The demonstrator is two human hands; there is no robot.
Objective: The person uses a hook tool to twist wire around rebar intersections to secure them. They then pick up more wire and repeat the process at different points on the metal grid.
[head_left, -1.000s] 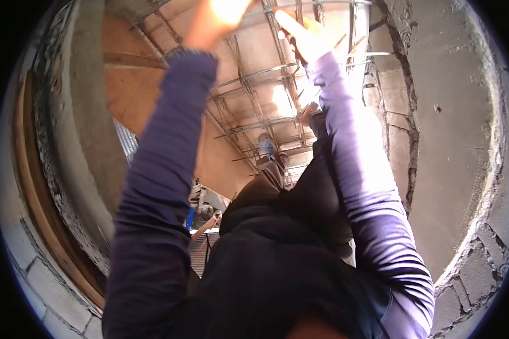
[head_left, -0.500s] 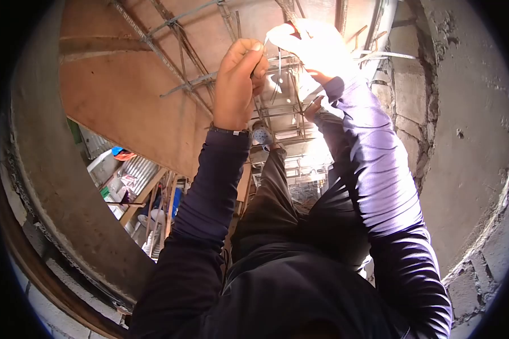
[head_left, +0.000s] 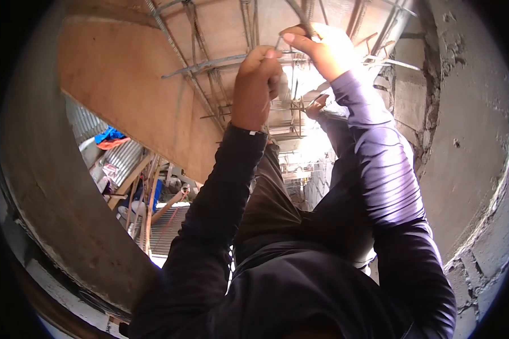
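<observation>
My left hand (head_left: 257, 85) is closed in a pinch near the top centre, its fingertips at the lower end of a thin wire (head_left: 278, 43). To its right, my right hand (head_left: 322, 50) pinches at the upper end of the same wire, beside a dark rod (head_left: 300, 16). The wire spans the short gap between the two hands. Steel rebar (head_left: 209, 65) with crossing ties lies around and behind both hands, over a plywood sheet (head_left: 136, 101). Strong light falls on my right hand and sleeve.
A rough concrete wall (head_left: 469, 130) rises on the right and a curved concrete edge (head_left: 51, 152) on the left. Below left, corrugated metal (head_left: 86, 120), a blue cloth (head_left: 110, 135) and timber poles (head_left: 151, 198) lie beyond the plywood. A bare foot (head_left: 316, 107) rests near the bars.
Both hands now appear slightly further right and the left one a little lower. The view has shifted, showing more of the area below left. My right hand is less overexposed.
</observation>
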